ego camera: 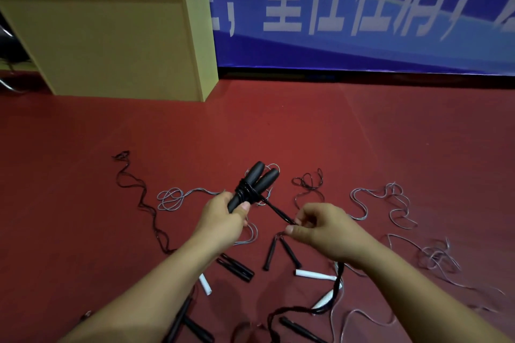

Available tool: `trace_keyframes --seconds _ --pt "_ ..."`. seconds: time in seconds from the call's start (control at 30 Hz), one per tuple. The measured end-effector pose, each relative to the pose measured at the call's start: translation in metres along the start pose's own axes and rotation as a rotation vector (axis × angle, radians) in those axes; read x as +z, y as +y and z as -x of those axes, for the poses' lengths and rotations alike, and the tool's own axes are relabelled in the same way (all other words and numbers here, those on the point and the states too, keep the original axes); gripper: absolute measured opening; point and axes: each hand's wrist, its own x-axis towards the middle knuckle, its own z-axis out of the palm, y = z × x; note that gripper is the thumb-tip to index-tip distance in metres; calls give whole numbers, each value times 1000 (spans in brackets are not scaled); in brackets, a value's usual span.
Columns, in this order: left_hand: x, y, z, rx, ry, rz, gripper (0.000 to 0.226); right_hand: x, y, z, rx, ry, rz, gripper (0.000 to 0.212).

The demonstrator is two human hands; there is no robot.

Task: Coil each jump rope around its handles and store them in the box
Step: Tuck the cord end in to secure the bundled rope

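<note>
While the left hand (223, 220) grips the paired black foam handles (252, 185), the right hand (317, 227) pinches the limp, light black cord (276, 211), which probably needs tension.

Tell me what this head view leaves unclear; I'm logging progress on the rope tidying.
- Box: only its outer walls show, so its contents are hidden.
- Black handles: their lower ends are covered by the left hand.
- Black cord: where the right hand pinches it, the fingers hide it.
- Handles near the bottom edge: cut off by the frame and arms, so the rope count is uncertain.
</note>
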Motion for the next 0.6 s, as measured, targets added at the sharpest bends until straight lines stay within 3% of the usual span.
trace_keyframes --seconds 0.1,0.33,0.53,0.6 --pt "2 1 1 52 12 -168 12 -2 -8 6 -48 -58 -63 28" --pt "8 8 13 110 -207 -656 19 -2 -16 13 -180 -151 -83 16" --pt "7 21 26 311 -410 -822 21 0 -6 7 -205 98 88 5" --pt "7 23 30 377 -478 -854 20 -2 -2 5 -159 149 74 14"
